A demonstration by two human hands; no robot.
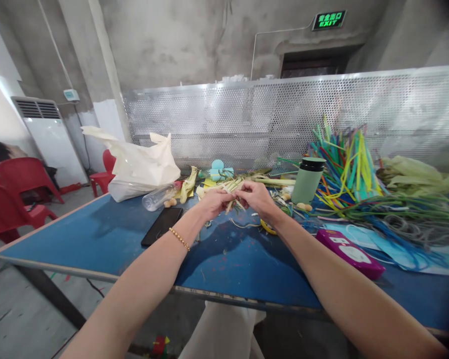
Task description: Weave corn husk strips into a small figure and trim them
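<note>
Pale plant stalks (230, 205) sit between your two hands, just above the middle of the blue table (78, 242), with their thin ends poking out on the near side of your fingers. Your left hand (214, 203) is narrowed to a pinch on them, and your right hand (257, 198) pinches from the other side, its fingertips almost meeting those of the left, probably because strands this fine want fingertip control rather than a full fist. Exactly which strand each finger presses is too small to tell. Both forearms reach in over the near edge, which seems to let you work close to the loose heap of greenery (279, 182) lying just beyond your hands. To the right of the heap, the green tumbler (308, 183) stands upright with its black lid on, likely so it cannot spill over the fibres. Farther right, the bundle of coloured strips (353, 167) leans near the perforated metal screen (228, 114), apparently set apart so the strips don't mix with the stalks. The magenta power strip (349, 253) lies nearer you on the right, while the phone (162, 226) and clear bottle (157, 198) rest to the left, presumably outside your working patch.
</note>
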